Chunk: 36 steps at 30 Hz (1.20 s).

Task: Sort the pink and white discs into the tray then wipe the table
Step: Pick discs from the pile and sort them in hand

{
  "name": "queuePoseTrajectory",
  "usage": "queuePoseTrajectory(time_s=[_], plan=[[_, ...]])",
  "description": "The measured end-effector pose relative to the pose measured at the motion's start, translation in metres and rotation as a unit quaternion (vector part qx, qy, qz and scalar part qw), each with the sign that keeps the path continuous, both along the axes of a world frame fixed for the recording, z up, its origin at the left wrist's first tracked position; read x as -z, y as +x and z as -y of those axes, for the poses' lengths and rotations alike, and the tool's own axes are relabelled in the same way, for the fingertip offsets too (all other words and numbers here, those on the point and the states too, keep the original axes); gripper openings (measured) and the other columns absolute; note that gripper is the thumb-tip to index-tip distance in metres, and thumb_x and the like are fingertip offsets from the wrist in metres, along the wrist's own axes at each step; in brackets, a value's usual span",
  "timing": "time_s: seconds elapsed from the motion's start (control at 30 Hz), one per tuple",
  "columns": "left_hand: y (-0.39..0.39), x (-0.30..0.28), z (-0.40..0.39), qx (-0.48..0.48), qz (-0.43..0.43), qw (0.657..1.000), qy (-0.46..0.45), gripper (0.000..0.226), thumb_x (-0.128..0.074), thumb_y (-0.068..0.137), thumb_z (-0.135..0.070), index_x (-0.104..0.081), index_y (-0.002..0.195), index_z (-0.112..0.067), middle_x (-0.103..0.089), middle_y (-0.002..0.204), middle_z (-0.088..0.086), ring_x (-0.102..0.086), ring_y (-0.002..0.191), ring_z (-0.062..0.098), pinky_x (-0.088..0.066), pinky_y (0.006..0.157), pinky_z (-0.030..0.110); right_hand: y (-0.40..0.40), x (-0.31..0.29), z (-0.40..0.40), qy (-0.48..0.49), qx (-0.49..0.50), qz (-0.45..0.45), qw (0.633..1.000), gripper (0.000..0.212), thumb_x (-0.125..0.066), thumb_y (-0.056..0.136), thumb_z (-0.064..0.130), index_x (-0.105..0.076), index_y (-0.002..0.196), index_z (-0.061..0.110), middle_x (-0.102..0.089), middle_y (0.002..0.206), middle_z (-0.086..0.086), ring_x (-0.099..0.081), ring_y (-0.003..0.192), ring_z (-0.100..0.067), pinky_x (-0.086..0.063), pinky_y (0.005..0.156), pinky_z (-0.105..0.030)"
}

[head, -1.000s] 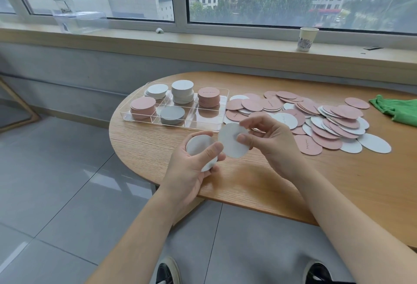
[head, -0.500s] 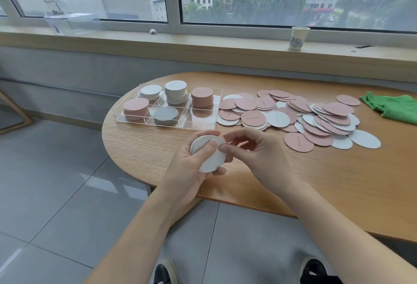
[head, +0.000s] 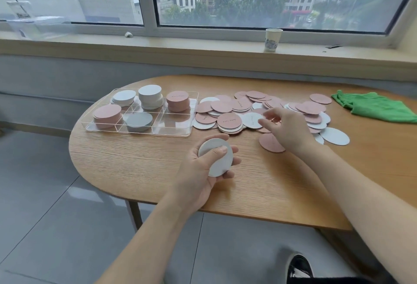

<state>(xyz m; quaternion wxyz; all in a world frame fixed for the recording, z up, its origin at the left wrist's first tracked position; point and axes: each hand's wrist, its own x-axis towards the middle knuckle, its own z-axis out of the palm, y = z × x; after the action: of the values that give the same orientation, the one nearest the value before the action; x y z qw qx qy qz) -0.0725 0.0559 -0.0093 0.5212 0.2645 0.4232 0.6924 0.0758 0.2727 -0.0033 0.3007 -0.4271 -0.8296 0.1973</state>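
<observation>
Left hand grips a small stack of white discs above the surface. Right hand, fingers loosely curled and empty, reaches over the loose pile beside the tray. Discs look thin, light, stiff, so pinching edges probably works best.

The table was seen as grained matt wood, the tray as clear glossy plastic, the discs as matt card (seemingly), the cloth as soft green fabric.
</observation>
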Motion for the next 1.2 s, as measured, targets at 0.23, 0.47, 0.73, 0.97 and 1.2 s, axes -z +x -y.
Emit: queuePoseTrajectory(time_s=[0.23, 0.47, 0.73, 0.97, 1.2], plan=[[-0.002, 0.002, -0.001, -0.007, 0.009, 1.0, 0.0, 0.031, -0.06, 0.098, -0.001, -0.063, 0.128, -0.007, -0.074, 0.109, 0.02, -0.069, 0.084, 0.029, -0.051, 0.059, 0.029, -0.034, 0.003, -0.018, -0.037, -0.003, 0.098, 0.994, 0.066, -0.081, 0.08, 0.045, -0.059, 0.135, 0.017, -0.063, 0.13, -0.011, -0.053, 0.126, -0.029, -0.042, 0.104, -0.037], [-0.002, 0.004, -0.003, -0.004, -0.001, 1.0, -0.002, 0.032, -0.065, 0.096, -0.002, -0.064, 0.127, -0.008, -0.073, 0.11, 0.021, -0.069, 0.083, 0.028, -0.052, 0.058, 0.029, -0.035, -0.003, -0.02, -0.121, 0.014, 0.035, 0.992, 0.07, -0.094, 0.067, 0.029, -0.06, 0.127, 0.016, -0.058, 0.122, -0.005, -0.054, 0.117, -0.02, -0.042, 0.097, -0.03], [0.0, 0.0, -0.004, -0.02, 0.007, 1.0, -0.008, 0.046, -0.073, 0.089, -0.022, -0.061, 0.129, -0.005, -0.072, 0.107, 0.019, -0.069, 0.083, 0.025, -0.051, 0.058, 0.028, -0.005, -0.005, -0.005, -0.169, 0.025, -0.146, 0.974, 0.02, -0.082, 0.082, 0.015, -0.068, 0.096, 0.018, -0.07, 0.095, -0.002, -0.068, 0.083, -0.018, -0.054, 0.07, -0.026], [-0.001, 0.005, -0.007, -0.022, 0.012, 1.0, 0.012, 0.1, -0.098, 0.046, -0.059, -0.063, 0.125, -0.008, -0.072, 0.105, 0.017, -0.069, 0.082, 0.026, -0.053, 0.057, 0.028, 0.023, -0.027, 0.067, -0.279, -0.117, -0.357, 0.884, 0.017, -0.08, 0.08, 0.007, -0.069, 0.093, 0.01, -0.071, 0.081, -0.005, -0.062, 0.068, -0.014, -0.052, 0.067, -0.025], [0.003, 0.002, -0.002, 0.004, -0.043, 0.999, 0.029, 0.107, -0.097, 0.046, -0.062, -0.06, 0.13, -0.007, -0.071, 0.102, 0.009, -0.07, 0.087, 0.022, -0.056, 0.061, 0.029, 0.001, -0.012, 0.12, -0.256, -0.193, -0.302, 0.898, 0.019, -0.083, 0.077, 0.0, -0.069, 0.089, 0.002, -0.07, 0.08, -0.005, -0.067, 0.071, -0.015, -0.055, 0.066, -0.024]])
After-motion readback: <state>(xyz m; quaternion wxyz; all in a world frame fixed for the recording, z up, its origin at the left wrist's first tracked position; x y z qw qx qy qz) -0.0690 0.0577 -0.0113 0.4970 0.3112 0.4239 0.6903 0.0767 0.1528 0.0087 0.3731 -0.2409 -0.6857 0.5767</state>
